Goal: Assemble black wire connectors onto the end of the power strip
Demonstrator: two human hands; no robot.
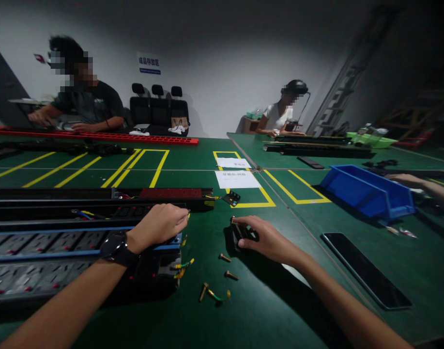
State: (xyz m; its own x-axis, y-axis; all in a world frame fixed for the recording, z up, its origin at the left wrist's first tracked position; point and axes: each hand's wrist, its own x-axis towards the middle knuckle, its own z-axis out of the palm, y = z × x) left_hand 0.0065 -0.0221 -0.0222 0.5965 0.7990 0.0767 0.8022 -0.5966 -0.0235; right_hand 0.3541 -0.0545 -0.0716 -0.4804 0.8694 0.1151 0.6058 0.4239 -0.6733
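Observation:
My left hand [161, 224], with a black watch on its wrist, is closed at the right end of the long black socket strips [80, 242]. A small yellow terminal [188, 214] shows at its fingertips. My right hand [260, 237] grips a small black bracket [237, 236] on the green table, and a screw [233, 219] shows by its index finger. Between the hands and nearer to me lie several brass screws [231, 275] and a short green wire [217, 296]. More yellow-green wire ends [183, 264] stick out of the nearest strip.
A phone [367, 269] and a blue bin [370, 194] are on the right, with another person's hand [406, 180] beyond the bin. White papers [238, 179] and another black bracket [231, 198] lie ahead. Two people work across the table [192, 160].

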